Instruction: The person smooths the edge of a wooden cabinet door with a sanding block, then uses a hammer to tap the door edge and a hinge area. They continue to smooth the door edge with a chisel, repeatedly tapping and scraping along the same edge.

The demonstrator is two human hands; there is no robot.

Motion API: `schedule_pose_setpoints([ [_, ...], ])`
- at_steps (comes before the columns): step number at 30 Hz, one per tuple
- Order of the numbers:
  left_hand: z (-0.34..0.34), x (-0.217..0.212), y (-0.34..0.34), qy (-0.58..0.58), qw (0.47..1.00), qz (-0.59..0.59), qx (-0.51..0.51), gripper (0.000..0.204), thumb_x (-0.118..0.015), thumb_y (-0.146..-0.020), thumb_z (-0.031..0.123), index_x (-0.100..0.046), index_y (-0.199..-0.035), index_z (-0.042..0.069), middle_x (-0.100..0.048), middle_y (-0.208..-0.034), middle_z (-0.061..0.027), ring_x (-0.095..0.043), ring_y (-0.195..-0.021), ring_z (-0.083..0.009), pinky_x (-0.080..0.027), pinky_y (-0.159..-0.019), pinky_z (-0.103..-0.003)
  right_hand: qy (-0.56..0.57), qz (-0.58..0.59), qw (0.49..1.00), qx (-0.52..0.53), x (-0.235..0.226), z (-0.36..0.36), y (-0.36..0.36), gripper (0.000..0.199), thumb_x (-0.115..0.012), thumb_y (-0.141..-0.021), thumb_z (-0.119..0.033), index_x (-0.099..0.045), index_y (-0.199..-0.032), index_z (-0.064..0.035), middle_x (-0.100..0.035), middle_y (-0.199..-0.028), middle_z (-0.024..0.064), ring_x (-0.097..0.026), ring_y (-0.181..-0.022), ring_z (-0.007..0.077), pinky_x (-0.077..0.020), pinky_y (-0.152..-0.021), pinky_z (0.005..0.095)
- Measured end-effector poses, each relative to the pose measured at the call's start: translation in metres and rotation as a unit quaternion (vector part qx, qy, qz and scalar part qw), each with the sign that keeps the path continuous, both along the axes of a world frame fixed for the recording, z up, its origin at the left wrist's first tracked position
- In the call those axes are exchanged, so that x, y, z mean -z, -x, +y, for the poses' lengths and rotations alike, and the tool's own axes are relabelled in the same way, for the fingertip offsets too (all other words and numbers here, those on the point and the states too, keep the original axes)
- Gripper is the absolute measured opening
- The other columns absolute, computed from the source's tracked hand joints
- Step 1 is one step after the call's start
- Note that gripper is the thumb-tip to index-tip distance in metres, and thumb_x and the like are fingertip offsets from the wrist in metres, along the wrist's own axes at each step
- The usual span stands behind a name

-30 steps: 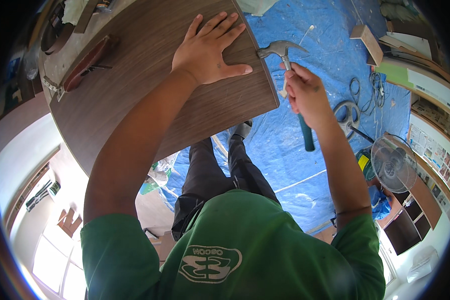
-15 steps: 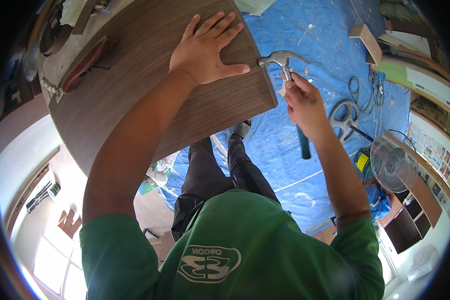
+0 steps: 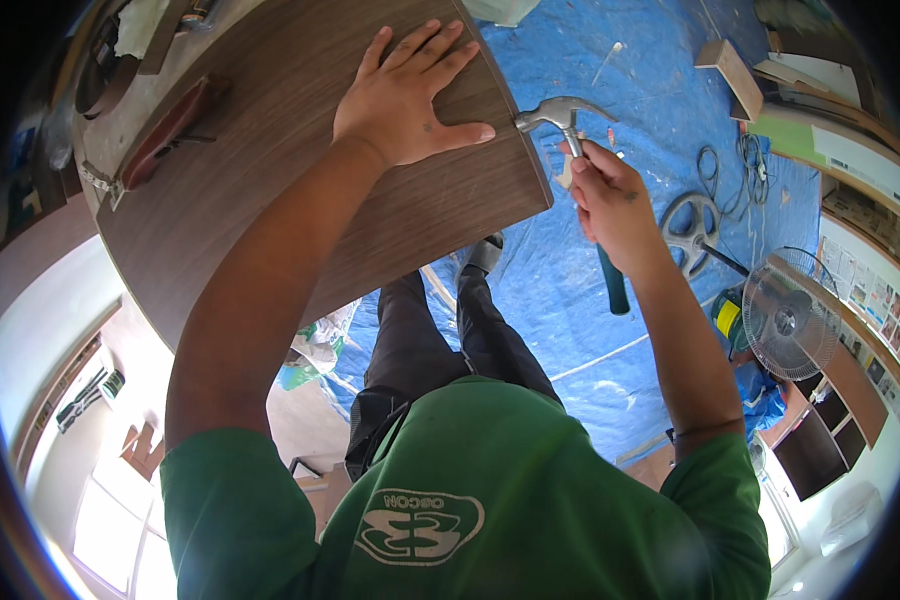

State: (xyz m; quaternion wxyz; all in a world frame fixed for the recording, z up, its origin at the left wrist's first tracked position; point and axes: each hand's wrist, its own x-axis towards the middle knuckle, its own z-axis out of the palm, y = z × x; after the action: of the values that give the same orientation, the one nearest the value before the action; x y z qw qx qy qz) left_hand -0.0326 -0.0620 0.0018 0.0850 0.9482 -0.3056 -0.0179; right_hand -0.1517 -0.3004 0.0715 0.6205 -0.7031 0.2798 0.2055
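Observation:
A brown wood-grain panel (image 3: 270, 130) spreads across the upper left. Flat on its top, near the right-hand edge, lies my left hand (image 3: 395, 110) with fingers spread. My right hand (image 3: 612, 205) is wrapped round a claw hammer (image 3: 570, 118), just off the panel's right side. The hammer has a metal head and neck and a dark green grip that shows below my hand. Its striking face is at the panel's right edge and seems to touch it. The claw points away to the right.
Wrinkled blue sheeting (image 3: 610, 370) covers the floor. At the right stand a fan (image 3: 790, 315), a grey spoked wheel-like base (image 3: 690, 232), a coiled cable (image 3: 752, 175) and an open wooden box (image 3: 732, 78). A dark red tool with a metal end (image 3: 175, 130) lies at the panel's left.
The hammer and both hands keep nearly the same pose. The whole view has shifted very slightly; nothing was taken hold of or let go.

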Motion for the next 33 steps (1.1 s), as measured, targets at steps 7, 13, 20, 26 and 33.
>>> schedule_pose_setpoints([
  [7,0.001,0.002,0.001,0.004,1.0,-0.005,0.002,0.102,-0.053,-0.079,0.091,-0.037,-0.16,0.031,-0.028,-0.17,0.006,-0.021,-0.158,-0.014,-0.009,-0.133,-0.045,0.0,0.007,1.0,0.017,-0.001,-0.005,0.032,0.025,-0.051,-0.11,-0.021,-0.063,-0.125,-0.0054,-0.045,-0.073,-0.0045,-0.04,-0.058,0.0038,-0.0346,-0.048,0.0227],
  [13,-0.004,0.001,-0.001,0.003,1.0,-0.005,0.007,0.102,-0.054,-0.079,0.091,-0.036,-0.161,0.032,-0.028,-0.17,0.0067,-0.021,-0.157,-0.0131,-0.009,-0.133,-0.044,0.061,0.001,0.998,-0.028,0.003,-0.011,0.057,0.027,-0.049,-0.11,-0.018,-0.061,-0.13,-0.0051,-0.044,-0.071,-0.006,-0.038,-0.059,0.0018,-0.0343,-0.048,0.0218],
  [20,-0.002,0.0,0.001,0.007,1.0,-0.002,0.002,0.102,-0.054,-0.079,0.09,-0.036,-0.161,0.032,-0.029,-0.17,0.007,-0.021,-0.157,-0.0123,-0.009,-0.133,-0.043,0.04,-0.002,0.999,-0.005,0.002,-0.007,0.073,0.034,-0.049,-0.111,-0.023,-0.057,-0.136,-0.0009,-0.041,-0.069,-0.0044,-0.036,-0.05,0.002,-0.0338,-0.043,0.0205],
  [26,-0.002,-0.002,0.0,-0.009,1.0,-0.016,0.012,0.102,-0.055,-0.079,0.089,-0.036,-0.161,0.032,-0.028,-0.17,0.0066,-0.021,-0.157,-0.0125,-0.009,-0.133,-0.043,0.058,-0.031,0.998,0.01,0.009,-0.015,0.093,0.034,-0.049,-0.111,-0.022,-0.056,-0.136,-0.0003,-0.041,-0.071,-0.0047,-0.036,-0.052,0.0021,-0.033,-0.044,0.0207],
  [33,0.004,0.0,0.001,0.005,0.998,-0.045,0.048,0.093,-0.06,-0.085,0.079,-0.04,-0.16,0.027,-0.032,-0.169,0.0045,-0.024,-0.157,-0.0165,-0.011,-0.132,-0.046,-0.038,0.033,0.99,0.135,-0.018,-0.015,0.096,0.034,-0.05,-0.111,-0.026,-0.059,-0.135,-0.0024,-0.045,-0.068,-0.0021,-0.042,-0.047,0.007,-0.0375,-0.043,0.0253],
])
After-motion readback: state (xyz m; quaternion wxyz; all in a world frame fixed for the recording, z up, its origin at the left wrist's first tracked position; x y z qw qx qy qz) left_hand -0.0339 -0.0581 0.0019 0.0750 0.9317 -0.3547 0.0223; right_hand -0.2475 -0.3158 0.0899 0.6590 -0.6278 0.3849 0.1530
